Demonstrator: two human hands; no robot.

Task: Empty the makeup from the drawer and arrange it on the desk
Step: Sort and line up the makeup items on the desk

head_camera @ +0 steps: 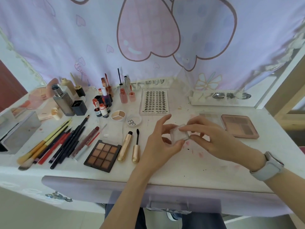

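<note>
Near the desk's (189,162) front edge, your left hand (158,142) and right hand (212,139) pinch a small clear case (177,133); next, set it down beside the pink palette (239,126)

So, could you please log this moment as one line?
left hand: holds clear case | right hand: pinches same case | case: above desk | brown palette: on desk

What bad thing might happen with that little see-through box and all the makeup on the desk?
1. The small clear case is only pinched by fingertips of the left hand and right hand, so it might slip.
2. The gold mascara tube and its wand lie close to the left hand; a bump might roll them.
</note>
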